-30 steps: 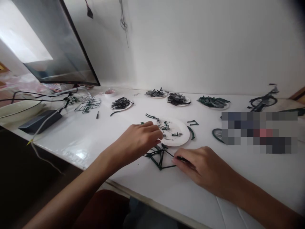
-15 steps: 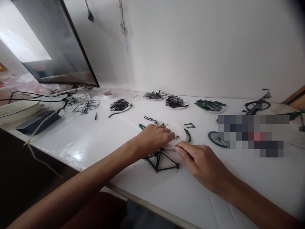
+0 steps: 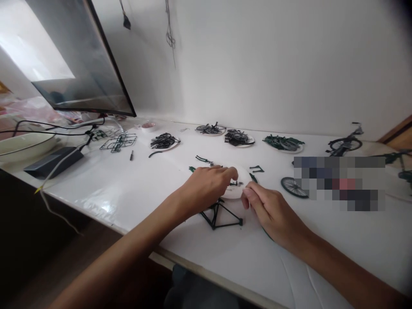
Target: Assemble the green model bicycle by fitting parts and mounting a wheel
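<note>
left hand (image 3: 210, 183) is hovering over the plate (image 3: 243, 172), right hand (image 3: 265, 204) is hanging by its rim; can't tell if either grip is holding anything. frame (image 3: 216, 216) is lying close, probably for reach.

The white table (image 3: 128, 189) carries a plate (image 3: 243, 173), green frame (image 3: 215, 216) and dark box (image 3: 48, 161).

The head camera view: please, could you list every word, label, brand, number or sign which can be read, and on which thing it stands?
None: no text is readable here.
Monitor: no legible lettering.
Dark box at left: any marking would be too blurred to read.
Paper plate and green bicycle frame: nothing legible.
Pixelated patch: whatever it covers is hidden.
</note>
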Demonstrator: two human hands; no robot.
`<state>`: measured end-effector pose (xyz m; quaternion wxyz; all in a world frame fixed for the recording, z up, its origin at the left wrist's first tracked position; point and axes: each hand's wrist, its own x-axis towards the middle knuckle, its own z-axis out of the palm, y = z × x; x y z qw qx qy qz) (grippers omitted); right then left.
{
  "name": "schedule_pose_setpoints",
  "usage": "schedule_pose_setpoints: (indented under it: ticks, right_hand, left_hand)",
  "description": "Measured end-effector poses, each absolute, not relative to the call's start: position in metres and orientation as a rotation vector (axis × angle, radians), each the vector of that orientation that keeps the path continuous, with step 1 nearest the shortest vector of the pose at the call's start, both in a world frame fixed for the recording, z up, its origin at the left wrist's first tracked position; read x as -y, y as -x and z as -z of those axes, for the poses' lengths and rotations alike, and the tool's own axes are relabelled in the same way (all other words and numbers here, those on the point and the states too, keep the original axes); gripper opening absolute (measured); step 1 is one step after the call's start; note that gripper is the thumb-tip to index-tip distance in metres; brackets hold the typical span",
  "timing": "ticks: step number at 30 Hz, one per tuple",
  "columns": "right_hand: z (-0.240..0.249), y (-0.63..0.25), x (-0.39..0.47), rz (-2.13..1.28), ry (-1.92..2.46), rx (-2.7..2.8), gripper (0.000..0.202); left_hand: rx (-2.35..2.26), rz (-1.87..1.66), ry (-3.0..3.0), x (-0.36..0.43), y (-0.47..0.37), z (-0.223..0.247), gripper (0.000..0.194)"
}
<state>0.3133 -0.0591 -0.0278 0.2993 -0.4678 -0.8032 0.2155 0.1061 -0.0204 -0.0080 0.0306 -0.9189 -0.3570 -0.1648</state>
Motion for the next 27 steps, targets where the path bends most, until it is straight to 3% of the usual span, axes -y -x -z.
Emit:
schedule_pose_setpoints:
  ticks: [7,27]
  right_hand:
    - [0.026,-0.306,0.062,-0.528,1.211,1.888,0.039]
    - [0.018,-0.303,0.064,-1.074,1.247,1.545,0.052]
  left_hand:
    - [1.055,0.707,2.845,0.042,-0.109,0.002,0.013]
    - [0.943,0.717,2.814,0.061,-0.109,-0.005,0.007]
